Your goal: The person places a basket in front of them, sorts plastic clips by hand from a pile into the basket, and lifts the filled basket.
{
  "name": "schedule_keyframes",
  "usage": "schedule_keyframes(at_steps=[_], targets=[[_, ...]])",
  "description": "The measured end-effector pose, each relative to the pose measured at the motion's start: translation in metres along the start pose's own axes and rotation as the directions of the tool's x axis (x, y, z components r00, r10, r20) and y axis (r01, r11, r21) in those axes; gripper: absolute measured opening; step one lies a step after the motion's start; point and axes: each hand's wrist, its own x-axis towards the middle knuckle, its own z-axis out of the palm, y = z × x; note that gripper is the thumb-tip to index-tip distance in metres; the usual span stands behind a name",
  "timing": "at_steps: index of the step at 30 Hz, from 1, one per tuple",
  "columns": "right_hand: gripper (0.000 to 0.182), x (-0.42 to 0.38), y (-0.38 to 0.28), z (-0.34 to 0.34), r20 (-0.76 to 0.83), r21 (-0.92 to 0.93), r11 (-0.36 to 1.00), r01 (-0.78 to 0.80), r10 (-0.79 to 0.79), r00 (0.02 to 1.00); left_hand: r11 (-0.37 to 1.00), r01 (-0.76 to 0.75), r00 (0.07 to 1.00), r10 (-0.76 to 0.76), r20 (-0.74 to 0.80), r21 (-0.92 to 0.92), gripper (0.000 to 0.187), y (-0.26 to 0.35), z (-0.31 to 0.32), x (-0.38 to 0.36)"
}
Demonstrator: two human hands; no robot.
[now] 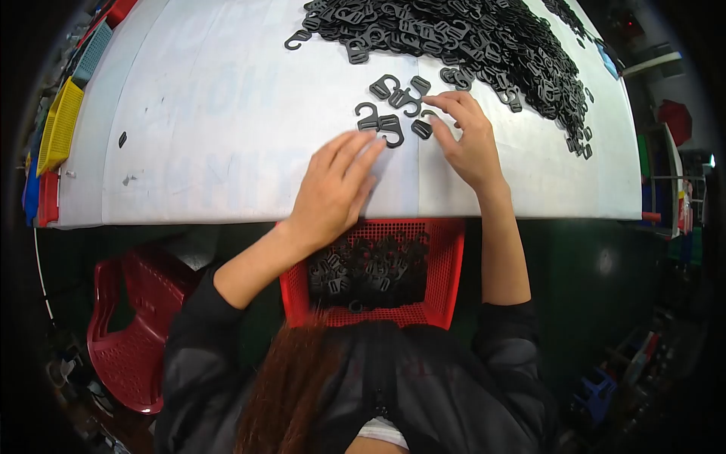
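Observation:
Several black plastic hook buckles [390, 130] lie in a small loose group on the white table, between my two hands. My left hand [333, 181] is at the near-left side of the group, its slightly blurred fingers stretched out beside the nearest hook. From the right reaches my right hand [470, 144], thumb and forefinger apart. Its forefinger tip is at a black hook [408, 101], and its thumb is close to another one [422, 129]; whether they touch cannot be made out. I see nothing held in either hand.
A large pile of black hooks [454, 38] covers the table's far right. Below the table [227, 166] edge, a red basket [446, 280] holds more hooks. A dark red plastic chair [144, 318] stands at left; a yellow basket [60, 125] sits by the table's left edge.

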Motion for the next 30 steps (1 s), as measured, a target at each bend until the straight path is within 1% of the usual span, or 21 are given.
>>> schedule_keyframes(at_steps=[1, 2, 3, 4, 6, 7, 10, 11, 12, 13, 15, 16, 17, 20, 21, 24, 25, 27, 28, 29, 30], targets=[[0.029, -0.003, -0.006, 0.004, -0.017, -0.077, 0.997, 0.024, -0.026, 1.0, 1.0, 0.012, 0.999, -0.011, -0.037, 0.029, 0.053, -0.007, 0.001, 0.009], [0.03, -0.004, -0.01, 0.006, -0.036, -0.156, 0.987, 0.049, -0.055, 0.998, 0.999, 0.022, 0.999, -0.02, -0.036, 0.048, 0.051, -0.017, 0.004, 0.018], [0.036, -0.008, -0.008, 0.01, -0.01, -0.277, 0.959, 0.055, -0.06, 0.998, 0.997, 0.03, 0.999, -0.028, -0.035, 0.066, 0.049, -0.026, 0.008, 0.026], [0.034, -0.012, -0.006, 0.014, -0.004, -0.327, 0.942, 0.069, -0.075, 0.997, 0.996, 0.037, 0.999, -0.034, -0.033, 0.081, 0.046, -0.034, 0.013, 0.033], [0.031, -0.018, -0.002, 0.019, 0.013, -0.426, 0.899, 0.102, -0.107, 0.994, 0.994, -0.031, 0.999, 0.028, 0.033, 0.104, 0.04, -0.049, 0.017, 0.043], [0.026, -0.02, -0.001, 0.019, -0.017, -0.478, 0.863, 0.161, -0.193, 0.981, 0.991, -0.063, 0.996, 0.056, 0.069, 0.114, 0.036, -0.053, 0.017, 0.043], [0.022, -0.026, -0.007, 0.004, -0.1, -0.19, 0.982, 0.004, -0.024, 0.995, 0.981, -0.12, 0.992, 0.123, -0.009, 0.151, 0.023, -0.056, 0.01, 0.042], [0.022, -0.027, -0.012, -0.004, 0.005, -0.068, 0.992, -0.105, 0.106, 0.994, 0.997, -0.015, 1.0, 0.016, -0.006, 0.076, 0.021, -0.054, 0.006, 0.04], [0.021, -0.026, -0.017, -0.013, 0.123, 0.041, 0.973, -0.225, 0.219, 0.968, 0.996, 0.091, 0.996, -0.091, 0.004, 0.001, 0.019, -0.048, -0.001, 0.038], [0.02, -0.025, -0.019, -0.018, 0.25, 0.133, 0.927, -0.351, 0.311, 0.917, 0.978, 0.197, 0.98, -0.196, 0.022, -0.073, 0.017, -0.043, -0.006, 0.037], [0.02, -0.02, -0.013, -0.011, 0.137, -0.042, 0.982, -0.185, 0.189, 0.972, 0.956, 0.244, 0.965, -0.221, 0.145, -0.164, 0.017, -0.035, -0.01, 0.035], [0.02, -0.013, -0.009, -0.005, 0.089, -0.135, 0.986, -0.102, 0.114, 0.989, 0.941, 0.27, 0.952, -0.229, 0.204, -0.205, 0.017, -0.033, -0.011, 0.035], [0.025, -0.005, -0.004, 0.003, 0.044, -0.146, 0.987, -0.064, 0.071, 0.997, 0.966, 0.217, 0.962, -0.188, 0.197, -0.14, 0.021, -0.032, -0.007, 0.036], [0.028, 0.014, 0.0, 0.027, -0.058, -0.25, 0.96, -0.124, 0.113, 0.992, 1.0, -0.014, 1.0, 0.014, -0.028, -0.006, 0.026, -0.023, 0.012, 0.046], [0.029, 0.018, 0.001, 0.032, -0.054, -0.297, 0.947, -0.12, 0.109, 0.993, 1.0, 0.002, 1.0, -0.003, 0.025, 0.027, 0.032, -0.021, 0.02, 0.047], [0.025, 0.025, -0.004, 0.027, -0.001, -0.146, 0.945, -0.292, 0.295, 0.956, 0.974, -0.054, 0.989, 0.023, 0.143, 0.221, 0.034, -0.029, 0.031, 0.049], [0.024, 0.022, -0.004, 0.023, -0.019, -0.109, 0.957, -0.269, 0.268, 0.963, 0.965, -0.094, 0.987, 0.058, 0.151, 0.243, 0.035, -0.031, 0.029, 0.05], [0.023, 0.013, -0.012, 0.007, 0.124, -0.164, 0.963, -0.213, 0.234, 0.964, 0.99, 0.14, 0.977, -0.14, 0.164, 0.011, 0.031, -0.022, 0.019, 0.05], [0.022, 0.008, -0.015, -0.001, 0.195, -0.186, 0.966, -0.182, 0.218, 0.956, 0.961, 0.257, 0.954, -0.235, 0.188, -0.102, 0.03, -0.018, 0.011, 0.053], [0.024, 0.004, -0.015, -0.005, 0.263, -0.154, 0.98, -0.129, 0.167, 0.95, 0.926, 0.346, 0.919, -0.301, 0.256, -0.152, 0.028, -0.017, 0.004, 0.059], [0.025, 0.005, -0.012, -0.005, 0.231, -0.129, 0.983, -0.134, 0.162, 0.96, 0.879, 0.434, 0.874, -0.359, 0.327, -0.196, 0.027, -0.017, -0.004, 0.065]])
